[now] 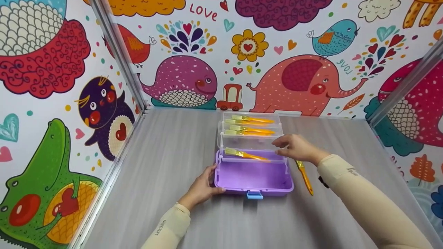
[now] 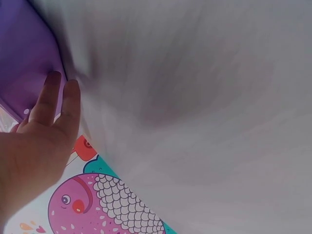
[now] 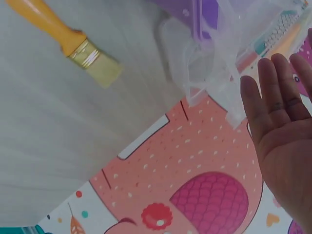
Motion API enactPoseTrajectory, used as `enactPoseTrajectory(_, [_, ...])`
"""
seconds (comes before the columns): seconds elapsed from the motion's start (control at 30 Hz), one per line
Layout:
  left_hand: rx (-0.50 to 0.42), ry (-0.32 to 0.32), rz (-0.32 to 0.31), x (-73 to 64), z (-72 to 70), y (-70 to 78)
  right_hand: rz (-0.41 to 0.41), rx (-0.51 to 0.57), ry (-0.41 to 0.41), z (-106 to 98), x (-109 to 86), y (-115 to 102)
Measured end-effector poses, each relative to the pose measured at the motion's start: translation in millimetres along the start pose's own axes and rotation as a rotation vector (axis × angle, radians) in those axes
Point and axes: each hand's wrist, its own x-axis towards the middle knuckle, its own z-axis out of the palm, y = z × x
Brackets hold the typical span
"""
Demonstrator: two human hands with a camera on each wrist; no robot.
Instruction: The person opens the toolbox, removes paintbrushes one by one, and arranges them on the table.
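Observation:
A purple storage box with a light blue latch stands on the table, its clear tiered trays raised toward the back. Several paintbrushes with yellow-orange handles lie in the trays, among them a paintbrush in the lowest one. My left hand rests against the box's left side, thumb at the front corner; its straight fingers touch the purple wall. Beside the trays' right end hovers my right hand, fingers extended and nothing held. A loose paintbrush lies right of the box.
Grey wood-look table surrounds the box. Cartoon-printed panels rise at the back and both sides, joined by metal corner posts. The back panel is close behind the trays. My right forearm reaches over the table's right part.

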Motion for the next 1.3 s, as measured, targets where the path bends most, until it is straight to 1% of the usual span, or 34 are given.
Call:
enactPoseTrajectory(0.1, [0.011, 0.001, 0.016, 0.2, -0.5, -0.8, -0.041, -0.022, -0.004, 7, 7.8, -1])
enactPoseTrajectory(0.17, [0.02, 0.0, 0.03, 0.3, -0.7, -1.4, -0.054, -0.032, -0.01, 11, 11.7, -1])
enactPoseTrajectory(0.37, [0.028, -0.001, 0.027, -0.4, -0.2, -1.1, -0.051, -0.052, -0.02, 19, 20.0, -5])
enactPoseTrajectory(0.6, [0.017, 0.004, 0.029, -0.6, -0.9, -0.5, -0.104, -0.111, 0.003, 24, 28.5, -10])
enactPoseTrajectory(0.87, [0.011, -0.002, 0.046, -0.4, -0.1, -2.2, -0.221, -0.182, 0.005, 32, 38.4, -15])
enactPoseTrajectory(0.9, [0.009, -0.002, 0.04, -0.4, 0.0, -1.9, -0.228, -0.187, 0.004, 33, 39.3, -16])
enactPoseTrajectory(1.07, [0.004, -0.008, 0.043, 0.4, 0.4, -2.6, -0.237, -0.216, 0.007, 37, 41.8, -19])
enactPoseTrajectory(1.2, [0.005, -0.011, 0.043, 1.3, 0.4, -2.8, -0.223, -0.234, 0.009, 39, 42.7, -21])
enactPoseTrajectory(1.3, [0.01, -0.01, 0.026, 1.2, 0.2, -1.4, -0.198, -0.25, 0.001, 40, 43.6, -23])
